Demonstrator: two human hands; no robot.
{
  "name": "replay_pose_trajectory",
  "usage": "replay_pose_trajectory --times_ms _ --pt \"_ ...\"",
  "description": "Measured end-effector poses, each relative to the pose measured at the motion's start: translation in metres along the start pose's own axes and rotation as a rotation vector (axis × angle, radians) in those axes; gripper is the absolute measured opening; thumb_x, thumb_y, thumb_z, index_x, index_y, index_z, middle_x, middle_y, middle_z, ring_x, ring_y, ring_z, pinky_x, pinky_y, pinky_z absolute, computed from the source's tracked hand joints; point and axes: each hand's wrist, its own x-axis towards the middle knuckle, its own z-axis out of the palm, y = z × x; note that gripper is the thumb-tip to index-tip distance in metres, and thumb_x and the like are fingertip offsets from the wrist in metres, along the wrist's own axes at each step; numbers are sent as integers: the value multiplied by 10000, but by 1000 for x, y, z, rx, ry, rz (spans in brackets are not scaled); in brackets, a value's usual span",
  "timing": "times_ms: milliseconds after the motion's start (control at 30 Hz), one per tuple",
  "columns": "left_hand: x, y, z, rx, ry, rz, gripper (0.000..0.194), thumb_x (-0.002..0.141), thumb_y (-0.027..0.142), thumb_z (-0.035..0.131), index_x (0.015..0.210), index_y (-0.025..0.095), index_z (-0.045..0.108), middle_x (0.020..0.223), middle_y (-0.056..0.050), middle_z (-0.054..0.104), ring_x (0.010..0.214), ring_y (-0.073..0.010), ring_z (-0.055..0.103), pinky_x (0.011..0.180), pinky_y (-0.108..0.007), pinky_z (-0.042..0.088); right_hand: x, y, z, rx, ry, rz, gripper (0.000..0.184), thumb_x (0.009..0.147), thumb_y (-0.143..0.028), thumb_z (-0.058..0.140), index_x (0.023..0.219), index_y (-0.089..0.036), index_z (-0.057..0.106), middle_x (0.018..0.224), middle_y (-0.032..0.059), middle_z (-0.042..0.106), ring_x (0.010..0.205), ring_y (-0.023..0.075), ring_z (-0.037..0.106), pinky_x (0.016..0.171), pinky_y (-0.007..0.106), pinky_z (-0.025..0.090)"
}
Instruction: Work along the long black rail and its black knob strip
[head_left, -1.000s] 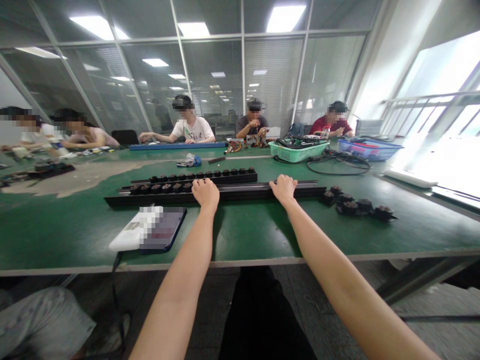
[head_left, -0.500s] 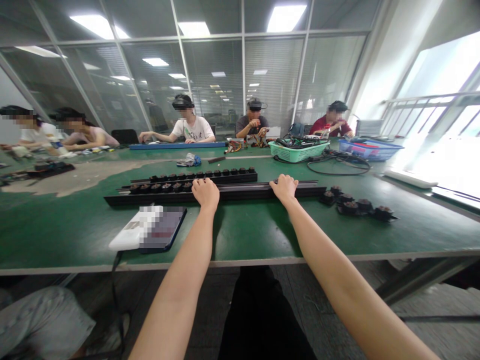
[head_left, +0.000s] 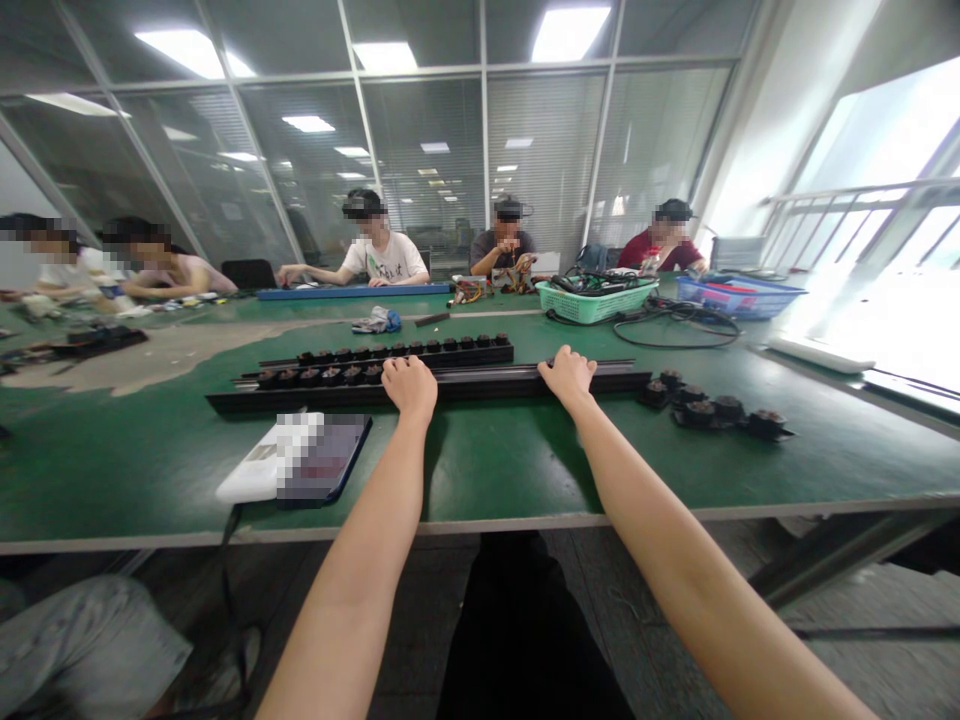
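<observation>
A long black rail (head_left: 491,386) with a channel along its top lies across the green table in front of me. My left hand (head_left: 409,386) is closed over the rail near its middle, its fingers curled to the far side. Farther right, my right hand (head_left: 568,376) is also closed on the rail; its fingertips are partly hidden. Several round black modules (head_left: 330,376) sit in the rail's left part, reaching up to my left hand. Behind it, a second black rail (head_left: 465,354) carries a row of similar modules. Loose black modules (head_left: 700,412) lie beyond the right end.
A white object and a dark phone-like device (head_left: 334,470) lie at the front left. Toward the back right stand a green basket (head_left: 596,303) of cables and a blue basket (head_left: 731,299), with a black cable (head_left: 679,335) nearby. Several people sit along the far side.
Both hands stay on the rail in nearly the same place. The view has shifted very slightly. At the far right, a seated person's hand has lowered from near the face.
</observation>
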Motion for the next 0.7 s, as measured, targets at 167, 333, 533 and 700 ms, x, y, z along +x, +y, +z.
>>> replay_pose_trajectory --times_ms 167,333,533,700 --pt "0 1 -1 1 -4 -7 420 1010 222 380 1194 98 736 1290 -240 691 1363 -391 496 1106 -515 426 -1 0 -2 -1 2 -12 434 981 -358 513 1272 -50 605 1272 270 688 1234 372 618 1040 453 363" --pt "-1 1 -3 -9 -12 -7 431 1015 220 363 1198 90 731 1294 -251 687 1374 -393 489 1111 -519 421 -2 -1 -3 9 15 -15 424 975 -344 516 1263 -49 616 1274 272 681 1237 368 608 1039 449 360" --pt "-1 1 -3 -5 -8 -9 414 1011 224 375 1183 112 734 1285 -244 690 1362 -384 496 1098 -525 432 0 1 0 10 32 -6 424 985 -329 515 1274 -37 620 1289 282 670 1250 374 599 1050 457 369" --pt "-1 2 -4 -3 -20 -10 413 1015 222 372 1188 111 731 1293 -242 690 1372 -384 491 1102 -524 428 0 2 1 6 33 2 431 996 -325 510 1287 -25 616 1309 283 661 1273 377 592 1071 460 370"
